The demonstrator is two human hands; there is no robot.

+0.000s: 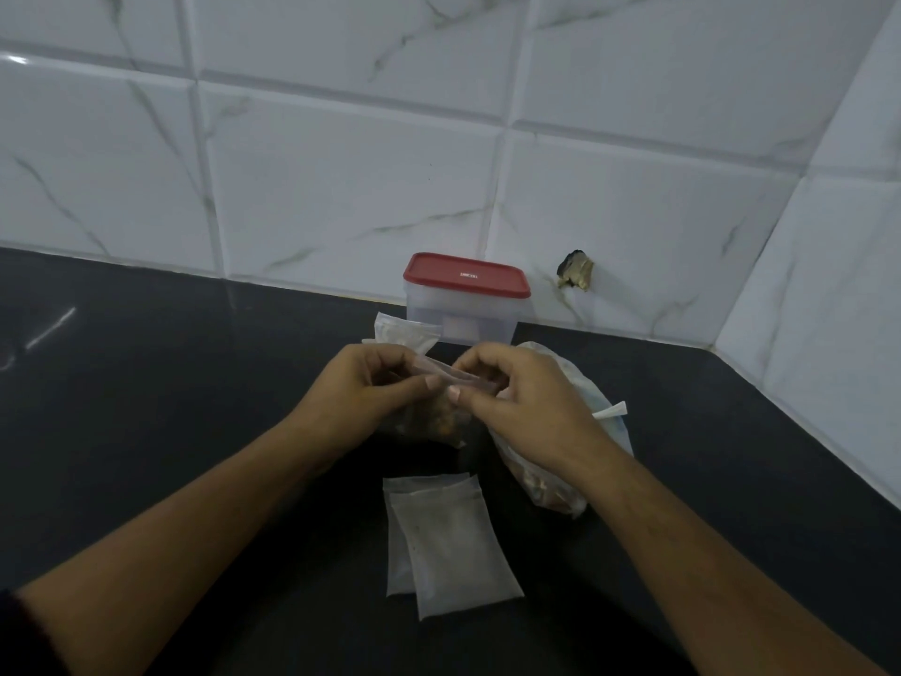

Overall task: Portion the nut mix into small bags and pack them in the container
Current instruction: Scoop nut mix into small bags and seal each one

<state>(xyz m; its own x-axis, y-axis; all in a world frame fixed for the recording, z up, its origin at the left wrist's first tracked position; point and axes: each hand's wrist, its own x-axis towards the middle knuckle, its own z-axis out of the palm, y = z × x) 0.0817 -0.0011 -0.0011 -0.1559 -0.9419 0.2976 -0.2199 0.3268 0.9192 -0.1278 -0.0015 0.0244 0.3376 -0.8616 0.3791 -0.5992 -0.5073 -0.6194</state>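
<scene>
Both hands pinch the top strip of a small clear plastic bag of brown nut mix [434, 418], the left hand [370, 387] at its left end and the right hand [517, 397] at its right. The strip's long axis runs left to right above the dark surface [146, 407]. A translucent plastic container with a red lid [463, 309] stands straight beyond on the far side, lid on, about equally near to either hand.

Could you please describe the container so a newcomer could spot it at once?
Follow the dark counter back to the white tiled wall. The container stands at the wall's foot, near the middle. It is the only rigid box, clear with a red lid, among soft plastic bags.
</scene>
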